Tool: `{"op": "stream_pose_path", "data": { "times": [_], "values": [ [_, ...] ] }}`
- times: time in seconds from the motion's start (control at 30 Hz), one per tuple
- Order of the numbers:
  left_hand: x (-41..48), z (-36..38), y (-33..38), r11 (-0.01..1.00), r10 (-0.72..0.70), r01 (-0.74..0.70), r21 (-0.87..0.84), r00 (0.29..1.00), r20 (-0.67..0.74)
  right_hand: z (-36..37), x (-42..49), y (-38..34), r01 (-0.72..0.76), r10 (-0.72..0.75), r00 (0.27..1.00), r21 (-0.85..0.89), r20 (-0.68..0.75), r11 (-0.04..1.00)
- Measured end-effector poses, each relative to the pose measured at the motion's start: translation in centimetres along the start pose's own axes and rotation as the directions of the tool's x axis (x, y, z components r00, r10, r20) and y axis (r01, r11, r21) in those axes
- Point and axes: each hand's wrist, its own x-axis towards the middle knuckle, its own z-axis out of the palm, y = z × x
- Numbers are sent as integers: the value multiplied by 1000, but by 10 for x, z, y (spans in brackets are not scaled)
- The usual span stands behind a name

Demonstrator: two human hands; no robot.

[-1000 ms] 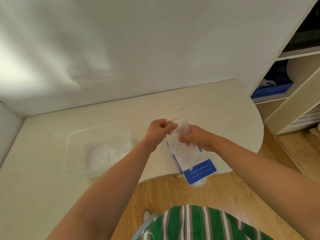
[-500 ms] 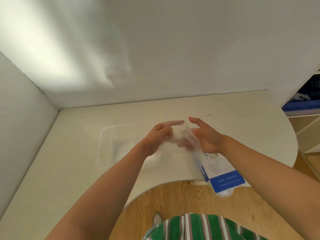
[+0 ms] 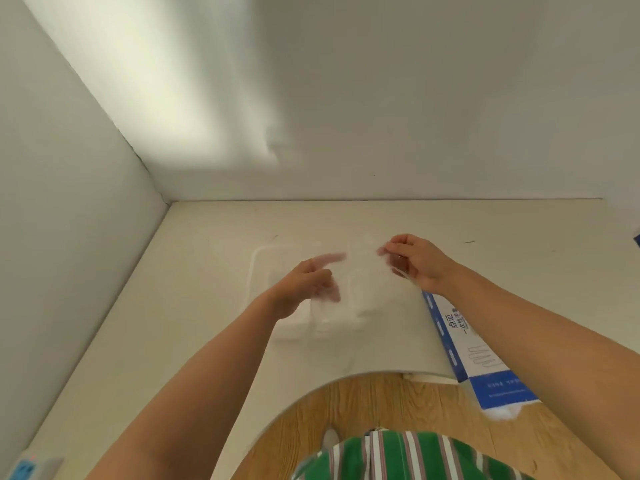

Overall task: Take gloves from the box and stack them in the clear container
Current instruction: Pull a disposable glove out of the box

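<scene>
A thin clear glove [image 3: 360, 282] hangs spread between two bare hands, above a clear container [image 3: 256, 268] on a white bench [image 3: 207, 306]. The right hand [image 3: 419, 261] pinches the glove's upper edge. The left hand [image 3: 301, 282] is at its other side, its grip too blurred to tell. A blue-and-white box [image 3: 485, 368] lies under the right forearm, overhanging the bench edge.

Motion blur smears the left hand's [image 3: 304, 282] fingers [image 3: 330, 258], and the thin glove [image 3: 360, 289] beside them is too faint to outline. The clear container [image 3: 258, 271] nearly vanishes against the tabletop [image 3: 194, 306]. The box's [image 3: 485, 372] far end hides behind the right forearm [image 3: 519, 327].
</scene>
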Motion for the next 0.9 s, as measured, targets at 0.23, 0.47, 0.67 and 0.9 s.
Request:
{"op": "stream_pose_path", "data": {
  "times": [0.23,0.47,0.67,0.9],
  "values": [
    [-4,-44,-6,971,-144,90,-221,960,-240,31,12,-14,91,-14,982,-406,188,909],
    [5,-38,-9,937,-343,338,-87,938,-55,64,25,-14,212,38,924,-595,379,775],
    [19,-38,-26,983,-101,161,91,878,-468,89,47,5,441,-531,818,-833,220,333],
    [26,-39,-46,771,68,376,514,755,-653,119,37,31,554,-439,774,-824,457,120]
  ]
}}
